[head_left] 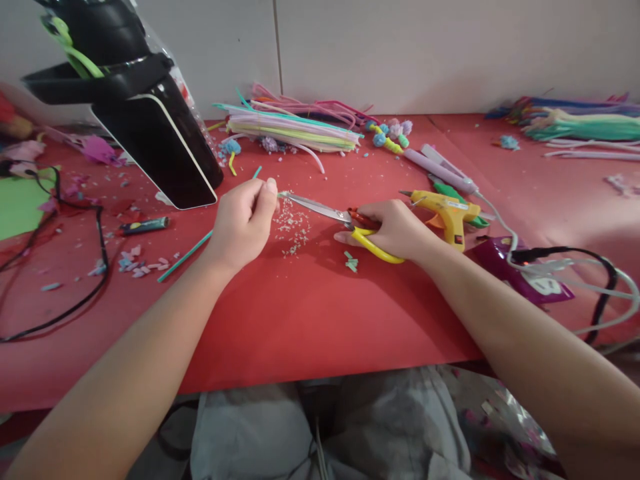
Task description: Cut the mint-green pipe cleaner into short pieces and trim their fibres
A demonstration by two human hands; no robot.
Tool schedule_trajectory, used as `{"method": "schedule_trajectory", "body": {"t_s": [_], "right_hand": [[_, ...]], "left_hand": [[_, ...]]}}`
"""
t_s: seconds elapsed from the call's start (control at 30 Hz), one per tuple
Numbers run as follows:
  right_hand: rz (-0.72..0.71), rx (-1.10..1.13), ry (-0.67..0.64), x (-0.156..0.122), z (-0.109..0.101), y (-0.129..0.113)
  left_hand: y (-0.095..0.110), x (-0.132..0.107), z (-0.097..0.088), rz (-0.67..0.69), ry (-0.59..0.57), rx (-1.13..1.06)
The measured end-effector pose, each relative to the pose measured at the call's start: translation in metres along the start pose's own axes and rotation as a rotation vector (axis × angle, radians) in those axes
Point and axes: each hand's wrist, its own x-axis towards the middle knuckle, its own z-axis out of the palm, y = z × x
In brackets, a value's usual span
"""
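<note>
My left hand [245,223] is closed in a pinch, and a short pale green tip of pipe cleaner pokes out past its thumb. The scissors [320,208] meet that tip with the ends of their blades, which look nearly together. Wrapped round the red and yellow handles is my right hand [395,227]. Fine pale clippings [295,233] lie scattered on the red tabletop beneath the blades. A few short green pieces [351,261] rest below the scissors. A teal pipe cleaner [187,255] runs behind my left wrist, its middle hidden.
A yellow glue gun [450,212] and a lilac hot tool [440,170] lie right, beside a purple box with cables [525,270]. Pipe cleaner bundles [295,127] lie along the wall. A black holder [165,147] stands left, near a lighter [145,226] and a black cable [103,247].
</note>
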Motion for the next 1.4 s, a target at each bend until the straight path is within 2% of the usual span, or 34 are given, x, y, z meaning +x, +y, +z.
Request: {"method": "schedule_trajectory", "body": {"t_s": [0.37,1.4], "right_hand": [[-0.038,-0.003,0.036,0.0016,0.0026,0.0045],[0.004,0.021,0.017,0.0000,0.0002,0.0041]], "left_hand": [[-0.0004,0.0003,-0.0002,0.017,0.000,0.010],[-0.0033,0.0006,0.0015,0.048,0.012,0.010]]}}
